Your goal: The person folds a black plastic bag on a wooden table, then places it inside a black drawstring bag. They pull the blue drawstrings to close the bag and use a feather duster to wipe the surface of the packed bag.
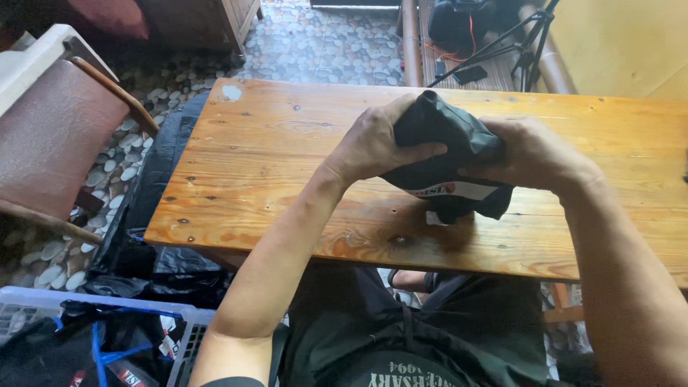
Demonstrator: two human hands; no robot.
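A bundled black garment [448,161] is gripped between both hands above the middle of the wooden bench [265,165]. The left hand [376,143] is closed over the bundle's left side, with the thumb laid across the cloth. The right hand [530,152] is clamped on the right side, fingers curled into the fabric. A white strip with red print is seen along the garment's lower edge, and a small white tag hangs just beneath it, close to the bench top.

The bench surface around the hands is marked only by knots and a pale patch near its far left corner. To the left, a chair [57,129] with a reddish-brown seat and wooden arms is set well apart from the bench. A black plastic bag [150,236] is draped down beside the bench's left edge. At the lower left, a white laundry basket [193,322] with dark clothes in it is placed. Beyond the bench's far edge, a tripod [527,43] and a dark bag [459,20] are seen on slatted flooring.
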